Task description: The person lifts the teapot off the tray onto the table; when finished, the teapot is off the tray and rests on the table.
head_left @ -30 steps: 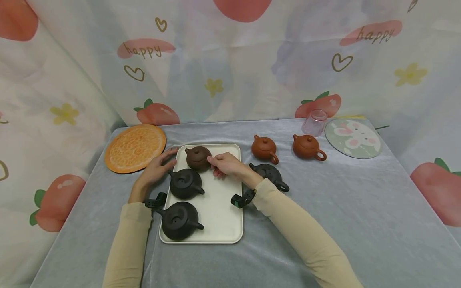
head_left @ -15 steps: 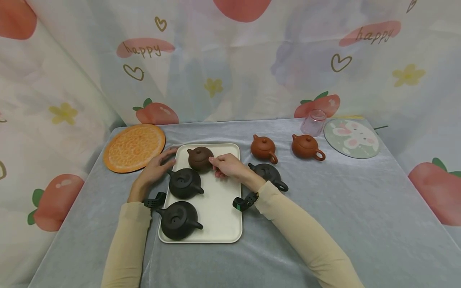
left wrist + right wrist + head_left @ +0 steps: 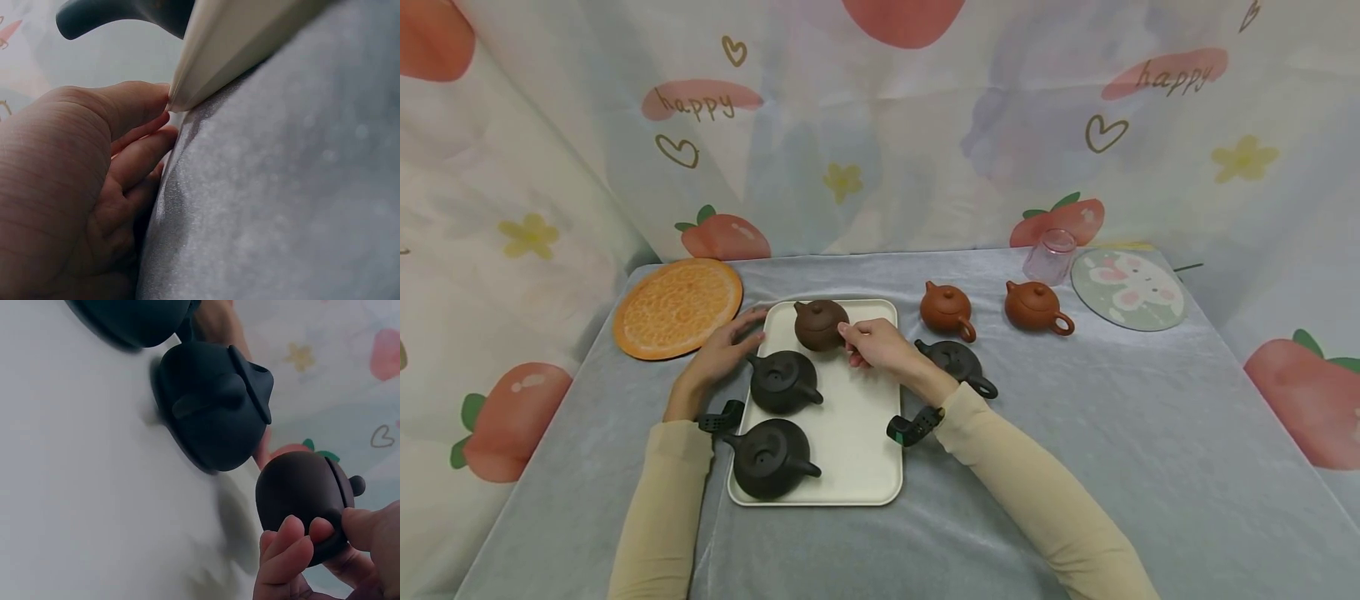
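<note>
My right hand (image 3: 880, 346) pinches the handle of a small brown teapot (image 3: 820, 323) over the far part of a cream tray (image 3: 857, 450). In the right wrist view, thumb and fingers close round that handle, and the lidded brown teapot (image 3: 300, 490) faces away; whether its base touches the tray I cannot tell. My left hand (image 3: 722, 354) lies along the tray's left side. Its thumb tip touches the tray rim (image 3: 194, 81) in the left wrist view, the fingers extended. Two black teapots, a middle one (image 3: 782, 382) and a near one (image 3: 771, 458), stand on the tray's left half.
Right of the tray are another black teapot (image 3: 953, 360), partly behind my right forearm, and two orange-brown teapots, one nearer (image 3: 946, 308) and one farther right (image 3: 1036, 306). A pink glass (image 3: 1049, 257), a rabbit mat (image 3: 1127, 290) and an orange round mat (image 3: 677, 308) lie farther back.
The brown teapot has shifted a little to the right and away from me, my right hand moving along with it. My left hand stays at the tray's side.
</note>
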Demonstrator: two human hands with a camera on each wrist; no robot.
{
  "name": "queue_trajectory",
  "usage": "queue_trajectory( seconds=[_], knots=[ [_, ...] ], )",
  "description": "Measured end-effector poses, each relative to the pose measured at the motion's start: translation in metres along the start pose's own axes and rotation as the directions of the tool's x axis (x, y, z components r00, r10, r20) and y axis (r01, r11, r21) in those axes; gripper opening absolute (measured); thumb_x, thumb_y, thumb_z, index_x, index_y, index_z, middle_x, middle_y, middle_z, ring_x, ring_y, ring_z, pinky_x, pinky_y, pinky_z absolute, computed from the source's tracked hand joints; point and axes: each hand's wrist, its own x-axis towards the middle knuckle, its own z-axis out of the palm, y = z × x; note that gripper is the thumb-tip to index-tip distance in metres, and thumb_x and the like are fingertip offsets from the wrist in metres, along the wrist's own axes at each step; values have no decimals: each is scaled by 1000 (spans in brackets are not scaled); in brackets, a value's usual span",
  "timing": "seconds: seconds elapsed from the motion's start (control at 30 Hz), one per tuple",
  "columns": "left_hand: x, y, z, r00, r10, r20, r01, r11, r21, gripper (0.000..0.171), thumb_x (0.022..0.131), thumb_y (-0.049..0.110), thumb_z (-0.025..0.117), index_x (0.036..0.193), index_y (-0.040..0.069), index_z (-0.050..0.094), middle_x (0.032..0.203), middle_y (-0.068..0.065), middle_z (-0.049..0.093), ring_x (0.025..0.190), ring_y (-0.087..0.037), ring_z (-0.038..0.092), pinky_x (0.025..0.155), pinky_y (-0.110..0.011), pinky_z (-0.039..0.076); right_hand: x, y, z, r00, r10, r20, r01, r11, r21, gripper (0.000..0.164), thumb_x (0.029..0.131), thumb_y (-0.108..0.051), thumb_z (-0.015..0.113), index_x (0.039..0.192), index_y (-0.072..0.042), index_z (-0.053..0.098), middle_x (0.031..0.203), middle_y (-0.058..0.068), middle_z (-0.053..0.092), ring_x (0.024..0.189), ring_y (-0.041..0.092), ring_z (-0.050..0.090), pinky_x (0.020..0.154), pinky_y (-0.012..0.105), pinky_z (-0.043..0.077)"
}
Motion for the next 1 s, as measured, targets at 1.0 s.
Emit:
queue_trajectory(
  seconds=[1.0],
  knots=[
    [18,-45,0,998,57,-20,-57,998,7,54,100,25,57,148,5,41,159,-19,25,150,-35,13,117,-57,17,-51,-17,-32,997,-25,70,33,993,-115,42,101,-41,50,84,-5,63,71,4,60,71,20,56,74,38,48]
  ],
)
